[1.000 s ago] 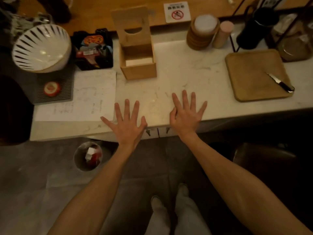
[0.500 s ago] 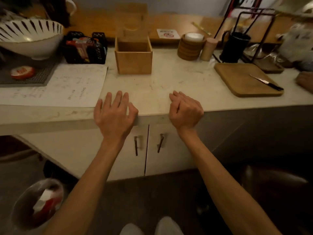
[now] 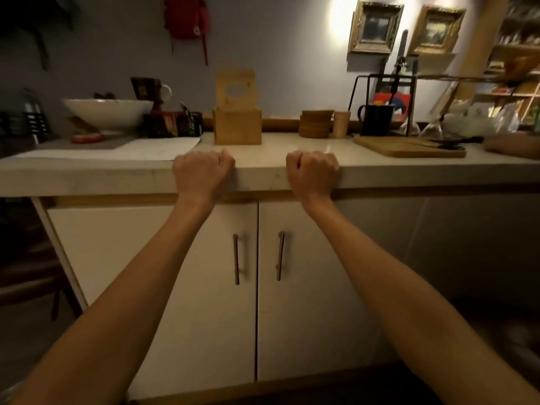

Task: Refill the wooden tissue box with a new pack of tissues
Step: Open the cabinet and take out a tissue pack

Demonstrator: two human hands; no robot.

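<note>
At the far left of the surface [image 3: 263, 176] we see a wide white bowl [image 3: 108, 114] on a grey mat, with a sheet of paper [image 3: 122, 150] lying flat just beside it. Next comes the wooden tissue box [image 3: 237, 126], standing near the back with its lid [image 3: 235, 88] tipped upright, so the opening is ready. We cannot see into it from this low angle, and no new pack of tissues shows anywhere in view.

Below the edge, two cupboard doors [image 3: 306, 287] stand closed, each with a slim vertical handle [image 3: 236, 259]. We judge the step in hand to be fetching the pack, most likely from this cupboard. To do it well, we should let go of the edge, take one handle with one hand, swing the door wide enough to look inside, and keep the other hand free to lift the pack out.

Our left hand [image 3: 201, 176] is curled over the front edge of the surface, fingers clenched, holding nothing but the edge itself. Our right hand [image 3: 313, 174] sits likewise a little apart from it, fingers folded in a loose fist on the same edge. Both forearms reach straight up from low down.

Further right are a stack of coasters [image 3: 317, 123], a black mug [image 3: 376, 119] and a cutting board [image 3: 409, 147].
</note>
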